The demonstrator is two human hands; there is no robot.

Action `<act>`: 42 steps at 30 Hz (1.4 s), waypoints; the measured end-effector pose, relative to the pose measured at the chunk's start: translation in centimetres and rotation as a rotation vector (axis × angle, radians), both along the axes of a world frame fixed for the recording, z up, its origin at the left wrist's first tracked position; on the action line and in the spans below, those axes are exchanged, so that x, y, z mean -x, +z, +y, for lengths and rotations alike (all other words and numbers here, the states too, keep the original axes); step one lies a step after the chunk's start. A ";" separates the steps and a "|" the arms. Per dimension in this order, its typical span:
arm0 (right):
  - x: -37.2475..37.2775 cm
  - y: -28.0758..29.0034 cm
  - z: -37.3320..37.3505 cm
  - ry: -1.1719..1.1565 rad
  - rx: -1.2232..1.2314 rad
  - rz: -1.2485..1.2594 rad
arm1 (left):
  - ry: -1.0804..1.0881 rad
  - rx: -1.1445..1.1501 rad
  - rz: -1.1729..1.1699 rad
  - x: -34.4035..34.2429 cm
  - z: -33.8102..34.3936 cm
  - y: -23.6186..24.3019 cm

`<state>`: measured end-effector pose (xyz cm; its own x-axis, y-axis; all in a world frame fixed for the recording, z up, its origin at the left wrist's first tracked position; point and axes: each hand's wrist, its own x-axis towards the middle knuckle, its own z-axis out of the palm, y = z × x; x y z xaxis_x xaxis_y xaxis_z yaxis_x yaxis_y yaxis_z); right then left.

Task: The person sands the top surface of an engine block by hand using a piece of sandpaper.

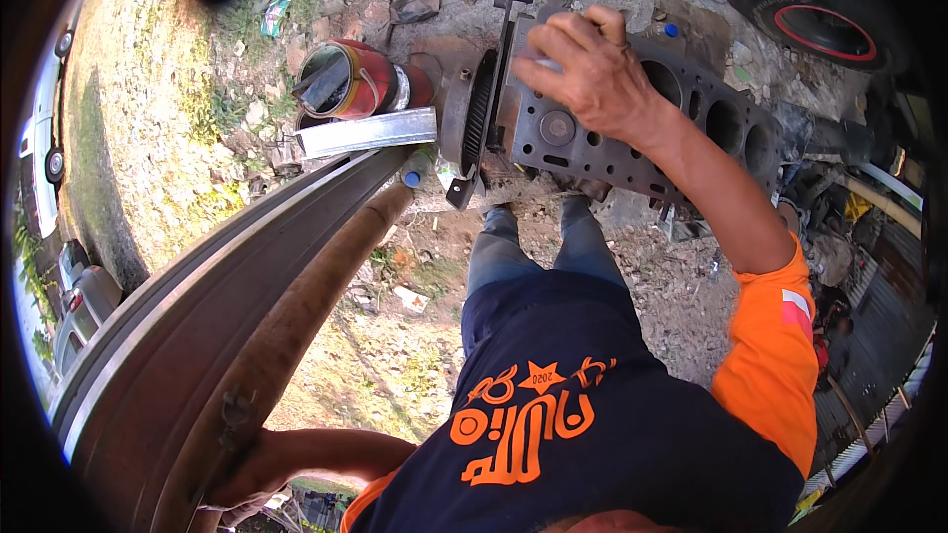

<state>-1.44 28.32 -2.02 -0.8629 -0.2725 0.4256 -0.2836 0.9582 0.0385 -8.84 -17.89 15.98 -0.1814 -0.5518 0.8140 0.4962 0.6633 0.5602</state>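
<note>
Fingers (568, 35) of the right hand (592, 74) lie spread and slightly curled on the top face of the engine block (632, 143), near its toothed-wheel end. A small pale thing seems to sit under the fingertips, but whether they grip it or only press on the metal cannot be told. The block lies on its side on the dirt ground (415, 336), its row of round bores running away from the hand toward the far end.

Just beside the block at the hand's end stands the toothed wheel (474, 114), and beyond that a red can (346, 79) with a bright metal strip (365, 133) lying below it. A black tyre (810, 10) sits well apart from the block's far end.

The left hand (242, 479) is well away from the block, closed round a rusty pipe (296, 336) next to a long grey metal rail (197, 316).

The person leans over the block with one arm stretched. If that pipe shifts or the soil gives, balance could go and the right hand could slide onto the bore edges or the wheel's teeth.
</note>
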 end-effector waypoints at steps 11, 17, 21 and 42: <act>0.3 0.3 0.7 -0.014 0.054 -0.015 | -0.023 -0.095 -0.019 0.0 -0.5 0.1; -0.7 0.4 0.3 0.045 0.077 -0.012 | -0.057 0.019 0.002 -0.1 -3.2 0.0; 0.1 0.7 0.9 -0.064 0.021 -0.023 | 0.159 0.335 -0.187 -0.8 -3.3 -0.4; -0.9 0.9 0.1 -0.079 0.022 -0.036 | 0.220 0.404 -0.204 -1.1 -2.6 0.1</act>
<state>-0.54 28.41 -1.15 -0.8963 -0.1937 0.3988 -0.2079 0.9781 0.0079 -7.72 -20.53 16.06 -0.2740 -0.2430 0.9305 0.2277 0.9237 0.3082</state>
